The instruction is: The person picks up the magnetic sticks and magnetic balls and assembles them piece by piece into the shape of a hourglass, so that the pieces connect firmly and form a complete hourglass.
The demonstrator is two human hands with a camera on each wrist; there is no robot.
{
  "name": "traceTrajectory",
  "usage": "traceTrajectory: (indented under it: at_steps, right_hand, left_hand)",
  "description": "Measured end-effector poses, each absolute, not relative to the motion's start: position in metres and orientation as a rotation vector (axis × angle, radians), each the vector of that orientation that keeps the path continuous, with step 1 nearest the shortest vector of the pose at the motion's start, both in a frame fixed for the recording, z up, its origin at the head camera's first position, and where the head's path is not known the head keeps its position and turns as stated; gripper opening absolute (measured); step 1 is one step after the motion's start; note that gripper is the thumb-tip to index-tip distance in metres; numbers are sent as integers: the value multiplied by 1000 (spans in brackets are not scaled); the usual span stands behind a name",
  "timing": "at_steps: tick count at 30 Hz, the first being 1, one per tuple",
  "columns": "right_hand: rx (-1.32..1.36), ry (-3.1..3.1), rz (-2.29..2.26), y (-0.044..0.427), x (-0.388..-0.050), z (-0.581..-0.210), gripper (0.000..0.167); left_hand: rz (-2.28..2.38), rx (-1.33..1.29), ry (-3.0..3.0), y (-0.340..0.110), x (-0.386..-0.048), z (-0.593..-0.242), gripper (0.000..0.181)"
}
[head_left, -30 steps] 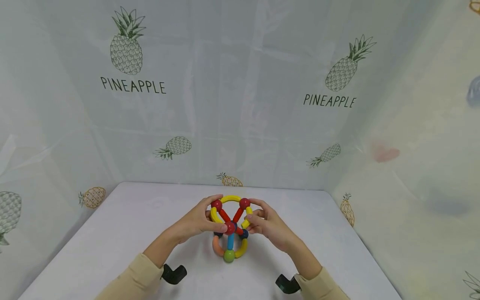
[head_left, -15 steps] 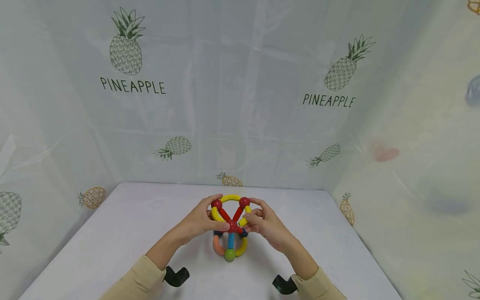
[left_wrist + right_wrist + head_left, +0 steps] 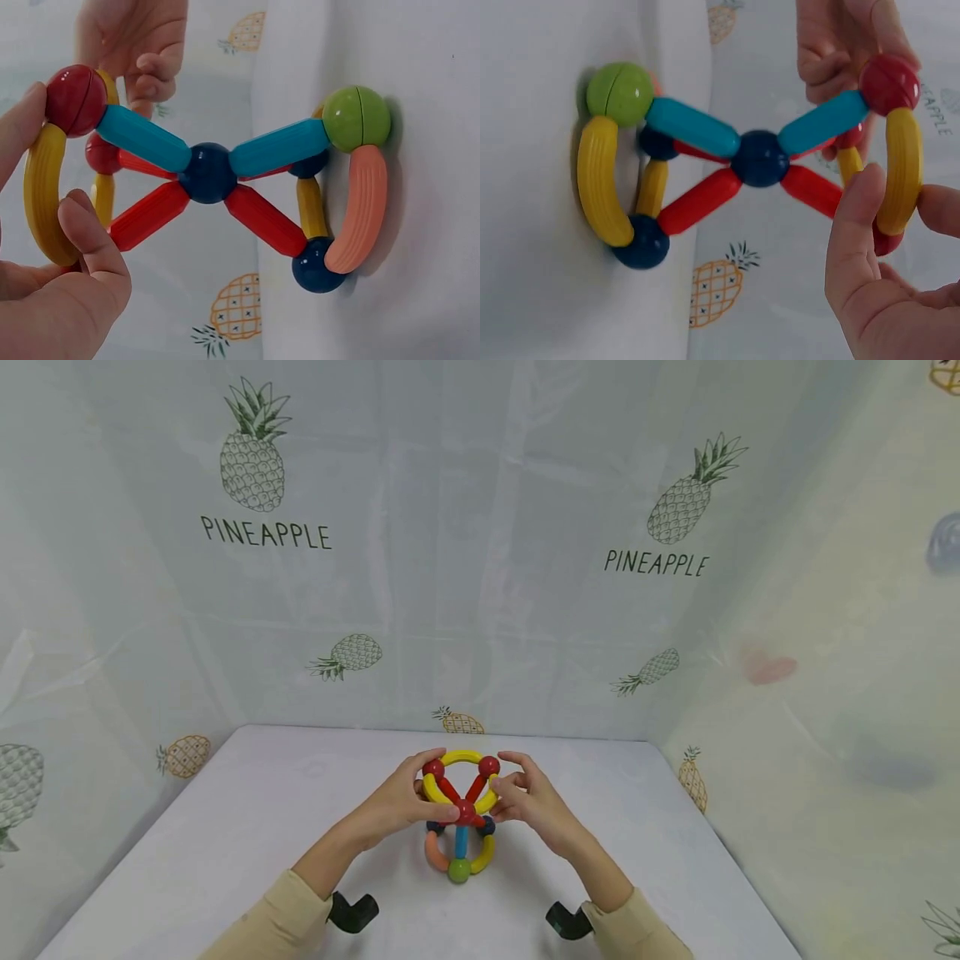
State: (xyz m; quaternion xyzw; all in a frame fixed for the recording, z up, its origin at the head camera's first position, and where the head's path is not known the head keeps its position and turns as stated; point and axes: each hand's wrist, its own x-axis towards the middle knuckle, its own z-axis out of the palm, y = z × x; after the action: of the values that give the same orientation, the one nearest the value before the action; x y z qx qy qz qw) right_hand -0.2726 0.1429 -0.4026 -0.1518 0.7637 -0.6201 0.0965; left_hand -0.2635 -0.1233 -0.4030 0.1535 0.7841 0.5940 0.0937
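A toy of magnetic sticks and balls stands on the table, shaped like an hourglass. Its middle is a dark blue ball with teal sticks and red sticks reaching out. Yellow curved sticks and red balls form the upper ring. My left hand grips that ring on its left, thumb at the front red ball and a fingertip at the back left one. At the right, my right hand pinches a yellow curved stick, whose upper end in the right wrist view meets a red ball.
The toy's lower ring has a green ball, a salmon curved stick and yellow curved sticks. Black wrist mounts hang by both sleeves. A pineapple-print curtain stands behind the white table.
The yellow curved stick in my right hand has swung inward, its lower end going from apart to meeting the front red ball. My left hand has hardly moved.
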Motion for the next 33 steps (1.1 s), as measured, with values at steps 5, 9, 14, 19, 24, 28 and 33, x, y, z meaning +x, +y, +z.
traceTrajectory:
  at_steps: [5, 9, 14, 19, 24, 28, 33]
  right_hand:
    - [-468, 2371, -1773, 142, -284, -399, 50]
    - [-473, 2385, -1755, 141, -289, -397, 47]
    - [-461, 2382, -1767, 141, -292, -398, 43]
    - [-435, 2364, -1782, 143, -295, -399, 42]
    - [-405, 2343, -1802, 145, -298, -399, 42]
    - [-388, 2334, -1815, 147, -301, -400, 43]
    - [-378, 2331, -1830, 147, -305, -400, 43]
  left_hand:
    - [1782, 474, 2279, -129, -263, -401, 93]
    - [1778, 487, 2267, -129, -265, -401, 90]
    - [1776, 472, 2270, -125, -268, -400, 91]
    - [1781, 468, 2281, -122, -273, -400, 91]
    - [1777, 485, 2286, -119, -280, -402, 91]
    - [1786, 492, 2271, -117, -283, -401, 91]
    - [1781, 485, 2297, -114, -286, -399, 89]
